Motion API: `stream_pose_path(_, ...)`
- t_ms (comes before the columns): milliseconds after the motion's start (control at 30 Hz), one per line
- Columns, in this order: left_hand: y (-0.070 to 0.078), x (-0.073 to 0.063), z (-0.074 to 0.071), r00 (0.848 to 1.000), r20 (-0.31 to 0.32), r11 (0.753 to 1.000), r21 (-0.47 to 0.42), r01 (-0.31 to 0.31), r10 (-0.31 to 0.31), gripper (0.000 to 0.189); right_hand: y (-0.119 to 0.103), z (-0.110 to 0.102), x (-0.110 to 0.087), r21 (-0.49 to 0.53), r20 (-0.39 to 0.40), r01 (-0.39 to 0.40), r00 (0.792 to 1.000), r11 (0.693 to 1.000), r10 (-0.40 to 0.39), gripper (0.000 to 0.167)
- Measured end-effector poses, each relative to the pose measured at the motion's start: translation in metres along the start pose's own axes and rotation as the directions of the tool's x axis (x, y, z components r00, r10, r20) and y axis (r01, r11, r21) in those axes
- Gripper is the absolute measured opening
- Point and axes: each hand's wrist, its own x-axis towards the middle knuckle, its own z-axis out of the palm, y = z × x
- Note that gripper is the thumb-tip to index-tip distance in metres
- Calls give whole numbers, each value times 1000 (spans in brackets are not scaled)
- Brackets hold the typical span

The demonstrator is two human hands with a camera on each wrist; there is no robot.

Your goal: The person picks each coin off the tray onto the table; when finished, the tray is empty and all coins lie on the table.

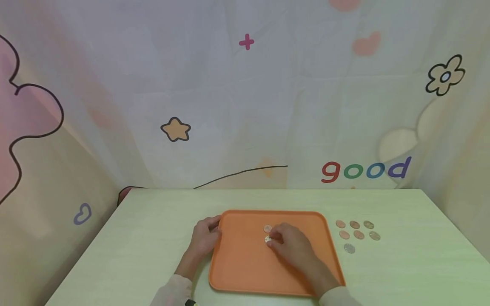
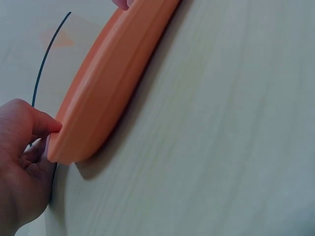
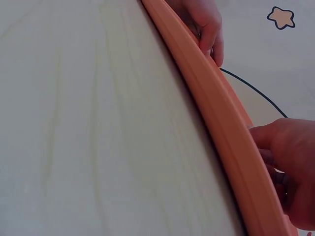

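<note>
An orange tray [image 1: 245,267] lies on the table. At its left rim is my left hand [image 1: 204,238], and in the left wrist view the left hand [image 2: 22,162] grips the tray's edge with the thumb over the rim. My right hand [image 1: 292,246] is over the middle of the tray. Its thumb and forefinger pinch a silver coin [image 1: 267,239], partly covered by the fingertips. Just beyond that, a copper-coloured coin [image 1: 267,228] lies flat on the tray. From the right wrist, the right hand [image 3: 293,169] shows behind the tray's raised side, its fingertips partly hidden.
To the right of the tray, several coins lie spread in loose rows on the pale table [image 1: 405,263], among them a copper one [image 1: 340,224] and a silver one [image 1: 349,248]. A printed curtain [image 1: 229,93] hangs behind and along both sides of the table.
</note>
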Motion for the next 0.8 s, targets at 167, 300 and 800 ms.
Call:
stream_pose_path(167, 0, 0, 0, 1000, -1, 1000, 5, 2, -2, 51, -2, -1, 2, -23, 30, 1, 1000, 1000, -1, 13)
stream_pose_path(300, 0, 0, 0, 1000, -6, 1000, 3, 3, -3, 50, -6, -5, 4, -57, 71, 21, 997, 998, -17, 9)
stream_pose_path(800, 1, 0, 1, 1000, -14, 1000, 16, -1, 1, 50, -10, -12, 5, -57, 138, 83, 988, 995, -74, 14)
